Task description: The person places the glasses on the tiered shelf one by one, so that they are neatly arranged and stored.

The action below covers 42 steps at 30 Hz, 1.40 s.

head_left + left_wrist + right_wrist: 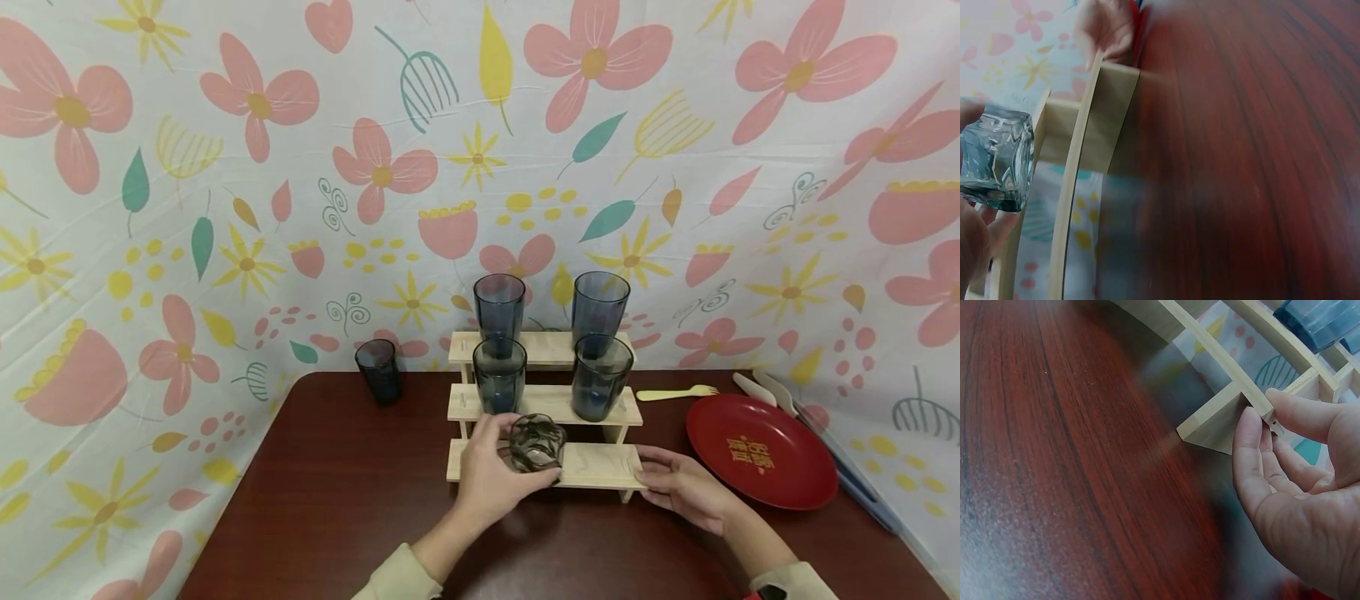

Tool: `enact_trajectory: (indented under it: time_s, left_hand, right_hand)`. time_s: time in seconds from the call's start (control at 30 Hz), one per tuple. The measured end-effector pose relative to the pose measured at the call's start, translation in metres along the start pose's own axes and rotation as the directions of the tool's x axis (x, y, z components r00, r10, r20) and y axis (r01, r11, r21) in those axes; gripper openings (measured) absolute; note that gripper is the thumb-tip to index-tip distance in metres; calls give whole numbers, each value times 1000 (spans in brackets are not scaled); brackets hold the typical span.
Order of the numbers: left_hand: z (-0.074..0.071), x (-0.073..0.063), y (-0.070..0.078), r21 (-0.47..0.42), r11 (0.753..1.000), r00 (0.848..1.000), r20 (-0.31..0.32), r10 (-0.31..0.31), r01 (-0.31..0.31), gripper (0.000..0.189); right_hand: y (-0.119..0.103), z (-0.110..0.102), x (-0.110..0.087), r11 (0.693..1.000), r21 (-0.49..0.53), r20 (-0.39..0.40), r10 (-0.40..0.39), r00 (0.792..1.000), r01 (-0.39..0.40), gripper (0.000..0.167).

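My left hand [487, 471] grips a small dark-tinted glass [537, 442], thumb along its near side, over the lowest step of a three-tier wooden rack [600, 464]. The left wrist view shows the thick clear base of that glass [999, 159]. At the rack's right end, my right hand [686, 486] pinches the tip of the lowest shelf board; in the right wrist view the thumb [1304, 415] lies on top and the fingers beneath. Two blue glasses [499, 304] [600, 302] stand on the top tier, and two grey-blue glasses [499, 379] [600, 379] on the middle one.
Another dark blue glass [378, 372] stands on the table [337, 500] left of the rack. To the right lie a red plate [761, 483], a yellow fork [675, 392] and utensils with pale heads and a blue-grey handle [862, 487]. A flower-patterned cloth [300, 208] hangs behind.
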<state>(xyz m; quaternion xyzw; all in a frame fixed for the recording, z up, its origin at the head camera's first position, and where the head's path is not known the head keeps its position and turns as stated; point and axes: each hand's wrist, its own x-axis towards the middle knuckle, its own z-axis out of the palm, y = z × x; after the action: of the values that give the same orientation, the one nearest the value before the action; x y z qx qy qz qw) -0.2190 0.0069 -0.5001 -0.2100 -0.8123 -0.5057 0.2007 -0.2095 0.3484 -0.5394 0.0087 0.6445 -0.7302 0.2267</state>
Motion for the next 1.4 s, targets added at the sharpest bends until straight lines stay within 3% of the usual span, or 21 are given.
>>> enact_trajectory:
  time_s: [0.33,0.7,1.13,1.4]
  left_hand:
    - [51,2,12,-84,996,998,59,-10,15,76]
    - [79,-3,18,-28,998,996,83,-45,47,74]
    - [82,-6,18,40,999,992,120,-38,33,81]
    - [62,-10,13,8,997,982,169,78,-81,89]
  right_hand:
    - [0,-1,-1,1000,8,24,-9,1000,8,77]
    - [0,-3,-1,999,20,58,-33,998,32,74]
    - [-1,-3,-2,999,41,74,-33,997,30,71]
    - [0,-3,-1,998,47,72,-32,997,29,64]
